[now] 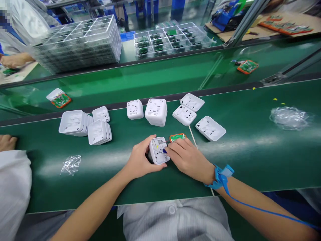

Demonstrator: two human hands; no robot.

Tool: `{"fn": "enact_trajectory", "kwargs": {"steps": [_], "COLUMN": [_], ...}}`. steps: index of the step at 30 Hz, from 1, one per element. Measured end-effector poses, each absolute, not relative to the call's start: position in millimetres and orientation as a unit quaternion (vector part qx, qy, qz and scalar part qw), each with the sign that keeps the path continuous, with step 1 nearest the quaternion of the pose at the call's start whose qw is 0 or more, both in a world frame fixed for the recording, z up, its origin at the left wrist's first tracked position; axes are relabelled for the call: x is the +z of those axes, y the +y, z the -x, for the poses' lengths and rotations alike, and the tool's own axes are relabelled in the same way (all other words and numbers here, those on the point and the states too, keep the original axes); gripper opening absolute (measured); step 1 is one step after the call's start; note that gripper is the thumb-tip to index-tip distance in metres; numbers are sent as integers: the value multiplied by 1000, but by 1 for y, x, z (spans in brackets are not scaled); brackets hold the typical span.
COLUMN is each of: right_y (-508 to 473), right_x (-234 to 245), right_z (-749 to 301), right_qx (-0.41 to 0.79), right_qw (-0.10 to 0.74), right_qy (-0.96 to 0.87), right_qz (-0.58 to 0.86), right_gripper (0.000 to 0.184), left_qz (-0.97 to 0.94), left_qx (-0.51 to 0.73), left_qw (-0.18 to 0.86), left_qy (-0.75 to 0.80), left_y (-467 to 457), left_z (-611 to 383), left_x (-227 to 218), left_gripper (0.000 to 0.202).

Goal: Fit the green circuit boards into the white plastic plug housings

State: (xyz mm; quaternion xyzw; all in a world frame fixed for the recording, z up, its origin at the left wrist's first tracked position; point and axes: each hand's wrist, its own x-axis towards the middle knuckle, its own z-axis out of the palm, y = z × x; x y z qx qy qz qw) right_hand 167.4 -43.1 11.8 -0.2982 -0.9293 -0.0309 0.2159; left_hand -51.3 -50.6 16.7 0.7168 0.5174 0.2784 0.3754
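My left hand [141, 159] is wrapped round a white plastic housing [155, 156], thumb and fingers on opposite sides. Its open inside faces up, with thin wires and a small yellow spot showing. The fingers of my right hand [187, 157] are pinched together at the housing's right side. A small dark-blue part [164, 151] shows at their tips; whether they grip it is unclear. Just behind these fingers lies a green circuit board [177, 136] in an orange frame, partly hidden by them. A blue strap [219, 177] with a cord circles my right wrist.
Stacked white housings [72, 121] stand left; more white shells [155, 110] sit ahead, and a single shell [210, 128] lies right. Plastic bags [289, 117] rest on the green surface. Clear trays [173, 40] of boards are behind. Another person's hand [7, 142] is at left.
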Motion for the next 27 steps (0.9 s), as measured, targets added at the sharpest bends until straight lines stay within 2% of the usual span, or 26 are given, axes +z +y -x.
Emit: {"fn": "enact_trajectory", "kwargs": {"steps": [7, 12, 14, 19, 21, 24, 27], "right_y": [-32, -32, -30, -13, -9, -8, -11], "right_x": [19, 20, 21, 30, 33, 34, 37], "right_z": [-164, -156, -152, -145, -147, -153, -158], "right_qx": [107, 144, 201, 295, 288, 288, 304], "right_qw": [206, 206, 218, 220, 213, 190, 124], "right_qy": [-917, -891, -858, -783, -790, -834, -871], "right_qz": [325, 378, 419, 501, 497, 431, 365], "right_gripper": [16, 19, 19, 35, 39, 56, 52], "left_qz": [-733, -741, -744, -756, -765, -790, -812], "left_qx": [260, 262, 263, 266, 269, 282, 294], "left_qw": [381, 380, 382, 394, 391, 366, 342], "left_qy": [500, 489, 481, 450, 436, 404, 369], "left_y": [-49, -50, -49, -47, -47, -48, -51], "left_z": [51, 52, 52, 54, 56, 58, 59], "left_x": [16, 14, 13, 13, 13, 11, 7], "left_gripper": [88, 85, 84, 82, 83, 88, 90]}}
